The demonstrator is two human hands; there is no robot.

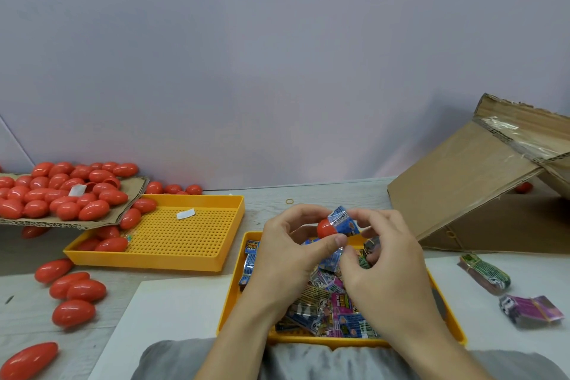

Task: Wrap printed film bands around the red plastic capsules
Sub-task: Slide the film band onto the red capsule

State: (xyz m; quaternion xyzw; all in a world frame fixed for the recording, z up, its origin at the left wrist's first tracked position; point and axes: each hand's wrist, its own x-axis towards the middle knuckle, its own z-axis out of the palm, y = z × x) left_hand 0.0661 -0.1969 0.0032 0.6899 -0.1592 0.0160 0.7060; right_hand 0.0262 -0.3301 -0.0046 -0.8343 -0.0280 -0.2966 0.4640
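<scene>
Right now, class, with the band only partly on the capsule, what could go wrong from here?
1. The blue film band covers only one end of the red capsule; pinched by the left hand and right hand, it could crease or slip off.
2. The capsule is held above the tray of bands; dropped, it may scatter them.
3. Loose capsules on the table might roll off.

My table (324,194) is a mess: two yellow trays (197,262), a cardboard box (462,182) on its side, loose red capsules (74,311), white sheets (160,311), two film band bundles (484,274), one rubber band (289,201).
</scene>
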